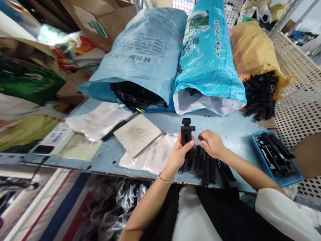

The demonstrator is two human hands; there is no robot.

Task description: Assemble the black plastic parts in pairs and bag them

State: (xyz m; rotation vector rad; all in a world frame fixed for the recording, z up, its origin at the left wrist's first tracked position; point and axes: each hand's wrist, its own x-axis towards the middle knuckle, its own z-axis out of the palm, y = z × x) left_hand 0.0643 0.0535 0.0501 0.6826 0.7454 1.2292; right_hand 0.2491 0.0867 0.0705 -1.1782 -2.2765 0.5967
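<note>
My left hand (182, 150) is wrapped round a black plastic part (186, 129), which looks like a small clamp or holder with a knob at its top. It stands upright above the bench. Just to its right, my right hand (212, 142) is closed, with fingers curled and thumb tucked in; anything between the fingertips is too small or hidden to make out. The two hands are apart. Below them, several long black plastic pieces (206, 167) lie side by side near the bench's front edge.
A blue basket (288, 180) of black parts stands at the right. Behind are a pale blue sack (147, 50), a bright blue sack (208, 67) and a yellow sack (255, 50) spilling black parts. A square board (137, 134) and plastic bags (100, 118) lie left.
</note>
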